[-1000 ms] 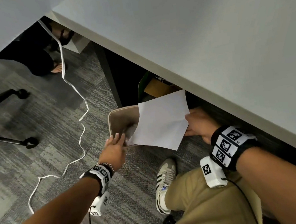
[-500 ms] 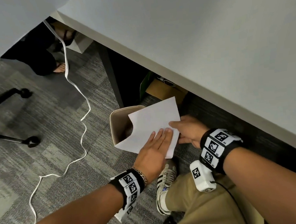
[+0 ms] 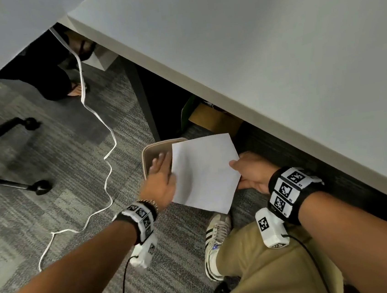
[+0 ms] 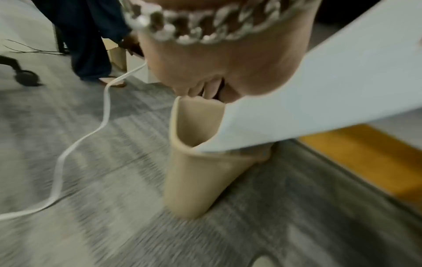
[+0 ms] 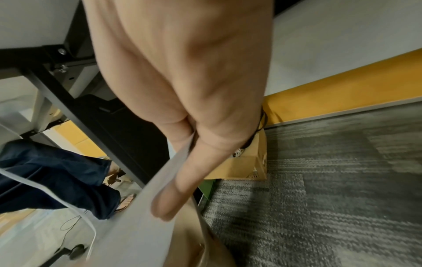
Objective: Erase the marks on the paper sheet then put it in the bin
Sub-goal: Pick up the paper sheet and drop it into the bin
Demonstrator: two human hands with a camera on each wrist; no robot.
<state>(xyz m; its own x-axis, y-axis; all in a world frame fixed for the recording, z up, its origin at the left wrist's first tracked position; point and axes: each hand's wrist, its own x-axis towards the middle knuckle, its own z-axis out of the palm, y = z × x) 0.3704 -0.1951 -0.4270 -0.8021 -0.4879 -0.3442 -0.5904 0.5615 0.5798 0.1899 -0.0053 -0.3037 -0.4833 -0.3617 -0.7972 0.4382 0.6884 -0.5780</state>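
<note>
A blank white paper sheet (image 3: 205,173) hangs tilted over the mouth of a beige bin (image 3: 154,148) that stands on the carpet under the desk edge. My right hand (image 3: 240,167) pinches the sheet's right edge between thumb and fingers (image 5: 182,180). My left hand (image 3: 160,166) is held flat with straight fingers against the sheet's left edge, above the bin opening. In the left wrist view the paper (image 4: 319,90) covers the right part of the bin (image 4: 198,180), and its lower corner dips inside the rim. No marks show on the side I see.
The white desk (image 3: 273,54) overhangs close above and to the right, with its dark leg (image 3: 145,108) behind the bin. A cardboard box (image 3: 216,120) sits under the desk. A white cable (image 3: 106,141), chair casters (image 3: 39,188), another person's foot (image 3: 75,92) and my shoe (image 3: 216,237) are on the carpet.
My left hand went from the bin's rim onto the sheet, then slid off to its left edge. The sheet turned and now stands steeper over the bin; the right hand kept its pinch.
</note>
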